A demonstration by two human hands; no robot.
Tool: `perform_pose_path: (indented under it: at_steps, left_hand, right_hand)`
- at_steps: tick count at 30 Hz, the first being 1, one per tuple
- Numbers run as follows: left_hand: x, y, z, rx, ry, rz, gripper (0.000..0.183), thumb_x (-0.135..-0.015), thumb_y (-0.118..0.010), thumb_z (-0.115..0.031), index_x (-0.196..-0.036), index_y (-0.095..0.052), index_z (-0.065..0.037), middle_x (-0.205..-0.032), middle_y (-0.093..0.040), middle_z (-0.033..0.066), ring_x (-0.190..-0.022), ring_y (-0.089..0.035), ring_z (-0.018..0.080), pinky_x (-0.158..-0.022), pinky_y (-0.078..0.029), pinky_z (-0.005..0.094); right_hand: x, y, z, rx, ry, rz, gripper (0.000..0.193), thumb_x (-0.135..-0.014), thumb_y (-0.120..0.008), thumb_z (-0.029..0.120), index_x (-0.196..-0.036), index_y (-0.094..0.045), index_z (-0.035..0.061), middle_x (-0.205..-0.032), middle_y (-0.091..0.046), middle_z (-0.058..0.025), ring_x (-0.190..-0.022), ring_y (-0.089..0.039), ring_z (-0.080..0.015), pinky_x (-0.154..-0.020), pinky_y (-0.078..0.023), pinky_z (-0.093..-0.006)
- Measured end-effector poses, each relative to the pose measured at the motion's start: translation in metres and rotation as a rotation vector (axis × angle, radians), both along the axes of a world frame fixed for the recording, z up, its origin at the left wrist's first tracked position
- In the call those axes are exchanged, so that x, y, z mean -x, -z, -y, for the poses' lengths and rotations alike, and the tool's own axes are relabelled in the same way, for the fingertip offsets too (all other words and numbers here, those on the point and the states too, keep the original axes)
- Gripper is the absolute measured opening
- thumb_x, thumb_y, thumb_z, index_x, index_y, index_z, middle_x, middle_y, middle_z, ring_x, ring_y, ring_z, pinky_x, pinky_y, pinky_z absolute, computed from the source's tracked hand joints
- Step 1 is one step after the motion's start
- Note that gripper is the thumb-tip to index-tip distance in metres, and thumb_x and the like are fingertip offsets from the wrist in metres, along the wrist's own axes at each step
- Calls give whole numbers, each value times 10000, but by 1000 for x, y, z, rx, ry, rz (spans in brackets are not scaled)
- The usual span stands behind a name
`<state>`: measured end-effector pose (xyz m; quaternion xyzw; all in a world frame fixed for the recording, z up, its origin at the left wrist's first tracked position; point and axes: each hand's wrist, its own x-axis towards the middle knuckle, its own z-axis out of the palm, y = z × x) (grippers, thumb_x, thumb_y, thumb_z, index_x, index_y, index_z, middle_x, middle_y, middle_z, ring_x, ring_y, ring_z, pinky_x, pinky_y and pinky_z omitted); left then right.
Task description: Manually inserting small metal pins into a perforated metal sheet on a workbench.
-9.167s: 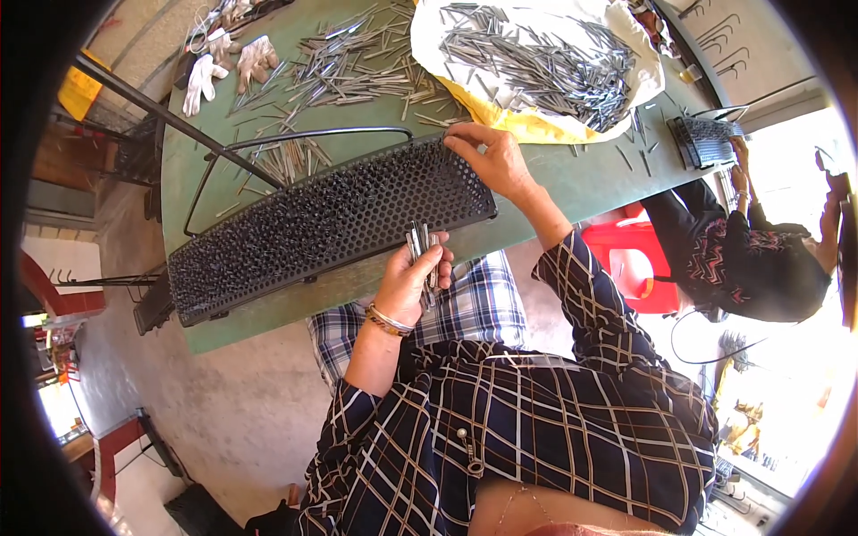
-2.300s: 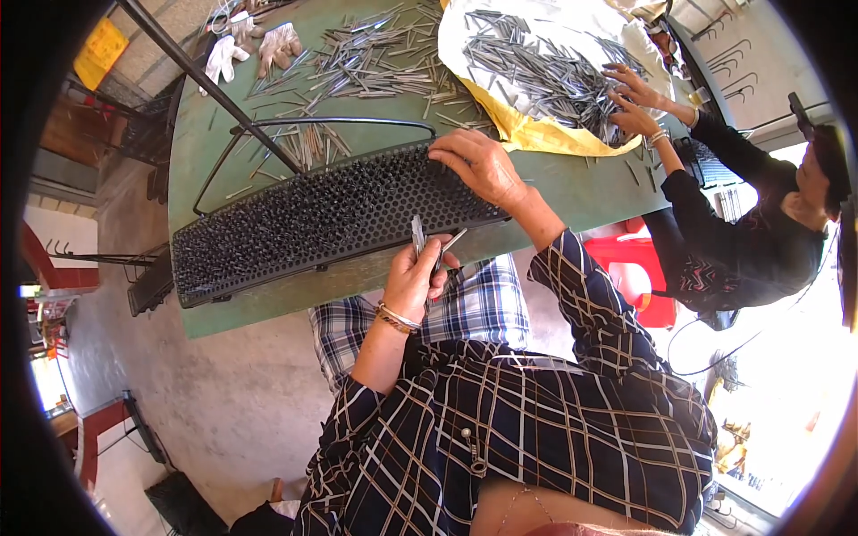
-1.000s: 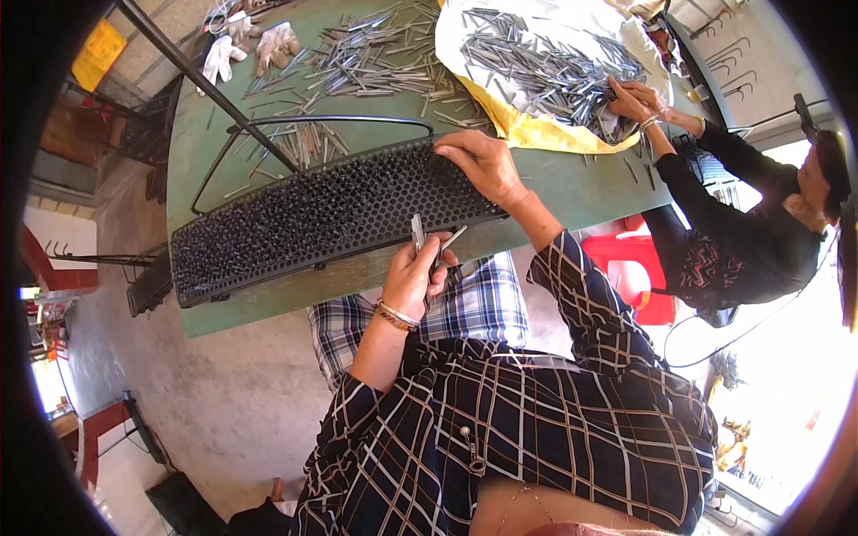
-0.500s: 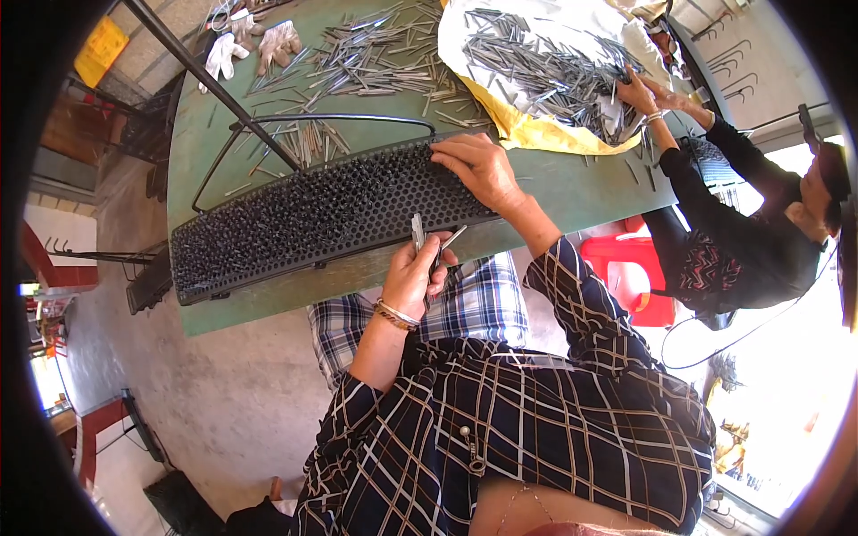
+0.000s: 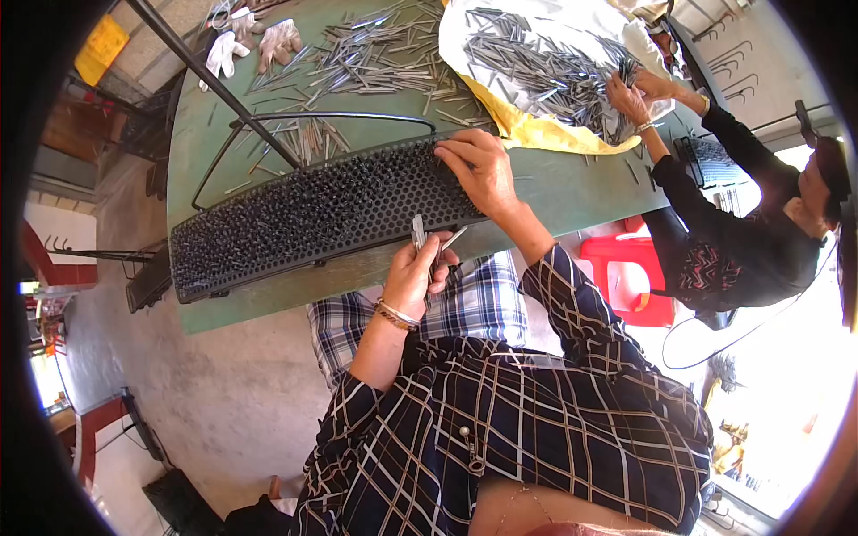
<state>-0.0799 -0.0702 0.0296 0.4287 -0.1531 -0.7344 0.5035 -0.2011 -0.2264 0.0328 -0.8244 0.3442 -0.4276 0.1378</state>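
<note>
A long black perforated rack (image 5: 295, 219), filled with upright metal pins, lies across the green table (image 5: 572, 192). My right hand (image 5: 478, 170) rests on the rack's right end, fingers pressed against the holes. My left hand (image 5: 420, 272) is near the table's front edge, just below the rack, closed on a few thin metal pins (image 5: 418, 234) that stick up from the fingers.
Loose metal pins (image 5: 366, 54) are scattered over the far table. A yellow-white sheet (image 5: 536, 134) holds a heap of pins, where another person's hands (image 5: 639, 94) sort. White gloves (image 5: 255, 45), a red stool (image 5: 630, 277) and a black pole (image 5: 214, 85) are nearby.
My hands stay in nearly the same spots. The other person's hands have shifted over the heap of pins at the right.
</note>
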Motion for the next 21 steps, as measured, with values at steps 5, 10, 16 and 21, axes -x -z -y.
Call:
perform_pose_path:
  at_steps: [5, 10, 16, 21]
  left_hand:
    - [0, 6, -1, 36, -16, -30, 332, -957, -489, -283, -1132, -542, -6, -805, -581, 52, -575, -439, 42, -447, -335, 174]
    - [0, 6, 0, 67, -57, -23, 307, -954, -497, -269, -1138, -533, -26, -830, -586, 55, -603, -466, 48, -460, -359, 182]
    - [0, -3, 7, 205, -256, -128, 269, -970, -461, -223, -1156, -508, -36, -860, -588, 52, -619, -487, 61, -479, -371, 195]
    - [7, -1, 5, 163, -115, -98, 310, -964, -475, -269, -1121, -513, -4, -845, -594, 86, -629, -487, 71, -489, -390, 202]
  right_hand:
    - [0, -10, -12, 40, 51, -117, 153, -751, -700, 141, -890, -700, 76, -888, -616, -47, -840, -575, -225, -786, -409, -354]
    - [4, -17, -14, -15, 70, 49, 182, -785, -693, 153, -941, -691, 59, -881, -626, -70, -784, -597, -203, -700, -452, -315]
    - [16, -36, -54, -996, -158, 235, 269, -873, -642, 191, -1022, -650, -32, -866, -666, -51, -695, -571, -71, -615, -486, -215]
    - [17, -36, -46, -897, -92, 408, 224, -857, -647, 146, -993, -654, -31, -793, -661, -45, -679, -581, -76, -611, -482, -229]
